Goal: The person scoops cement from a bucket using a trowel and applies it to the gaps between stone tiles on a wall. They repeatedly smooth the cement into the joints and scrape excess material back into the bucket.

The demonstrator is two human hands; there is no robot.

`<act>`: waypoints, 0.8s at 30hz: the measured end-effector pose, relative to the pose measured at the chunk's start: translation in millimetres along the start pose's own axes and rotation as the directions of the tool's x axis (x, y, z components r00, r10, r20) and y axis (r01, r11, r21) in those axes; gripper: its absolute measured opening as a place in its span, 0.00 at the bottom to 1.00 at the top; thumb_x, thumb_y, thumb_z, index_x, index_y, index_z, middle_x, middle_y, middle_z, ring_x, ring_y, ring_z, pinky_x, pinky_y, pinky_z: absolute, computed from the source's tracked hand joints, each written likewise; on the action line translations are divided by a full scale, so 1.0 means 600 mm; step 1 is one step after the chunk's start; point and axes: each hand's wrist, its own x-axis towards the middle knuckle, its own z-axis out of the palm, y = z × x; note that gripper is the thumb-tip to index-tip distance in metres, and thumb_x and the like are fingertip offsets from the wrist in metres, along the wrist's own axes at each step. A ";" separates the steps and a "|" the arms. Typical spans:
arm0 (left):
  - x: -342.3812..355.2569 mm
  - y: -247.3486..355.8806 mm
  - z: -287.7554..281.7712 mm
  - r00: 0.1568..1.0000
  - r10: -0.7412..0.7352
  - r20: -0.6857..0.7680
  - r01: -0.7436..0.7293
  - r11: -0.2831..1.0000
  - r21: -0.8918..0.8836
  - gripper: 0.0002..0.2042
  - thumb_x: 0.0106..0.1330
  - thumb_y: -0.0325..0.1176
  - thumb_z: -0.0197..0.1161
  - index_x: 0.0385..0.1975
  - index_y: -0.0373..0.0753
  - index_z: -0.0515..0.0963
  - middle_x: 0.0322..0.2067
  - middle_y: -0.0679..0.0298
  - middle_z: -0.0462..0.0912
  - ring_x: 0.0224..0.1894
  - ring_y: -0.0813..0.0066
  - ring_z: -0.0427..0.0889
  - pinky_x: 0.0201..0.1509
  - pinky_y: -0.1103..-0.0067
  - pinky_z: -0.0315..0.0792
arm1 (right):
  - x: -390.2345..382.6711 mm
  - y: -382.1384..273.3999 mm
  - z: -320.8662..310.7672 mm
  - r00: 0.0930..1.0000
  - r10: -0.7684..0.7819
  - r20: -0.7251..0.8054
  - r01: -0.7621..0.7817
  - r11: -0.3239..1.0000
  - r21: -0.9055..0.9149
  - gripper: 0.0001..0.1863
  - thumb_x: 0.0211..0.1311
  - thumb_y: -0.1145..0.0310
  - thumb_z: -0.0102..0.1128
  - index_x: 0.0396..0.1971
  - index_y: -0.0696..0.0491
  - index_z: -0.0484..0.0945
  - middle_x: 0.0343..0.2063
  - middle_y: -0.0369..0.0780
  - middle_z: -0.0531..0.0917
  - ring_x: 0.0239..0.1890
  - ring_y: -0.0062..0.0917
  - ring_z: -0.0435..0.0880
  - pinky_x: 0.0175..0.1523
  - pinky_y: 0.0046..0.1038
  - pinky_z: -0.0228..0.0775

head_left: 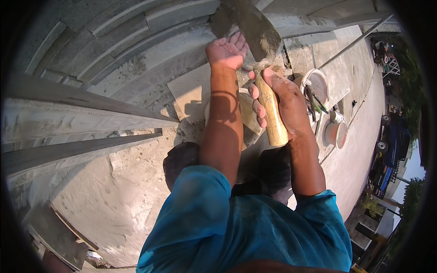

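The trowel (pixel 249 25) has a dull grey metal blade smeared with rough mortar and a smooth pale wooden handle (pixel 273 118); the concrete floor (pixel 118 191) looks matt and gritty.

The bare left hand (pixel 226 52) is raised with palm open and fingers loosely curled, forearm stretched forward. The right hand (pixel 282 102) is clenched in a fist, wrist bent, sleeve teal.

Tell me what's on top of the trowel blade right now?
Grey mortar coats the upper face of the trowel blade, thickest toward the handle end. The right hand grips the wooden handle; the left hand sits open beside the blade. The blade's underside is hidden.
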 end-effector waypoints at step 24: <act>0.006 0.014 -0.041 0.980 -0.086 0.177 0.071 0.994 0.088 0.36 0.65 0.41 0.38 0.71 0.24 0.52 0.71 0.41 0.60 0.74 0.48 0.60 0.77 0.58 0.53 | 0.088 0.032 0.040 0.963 -0.263 -0.057 0.197 0.833 -0.516 0.13 0.78 0.60 0.49 0.34 0.53 0.72 0.26 0.34 0.78 0.17 0.15 0.75 0.20 0.21 0.68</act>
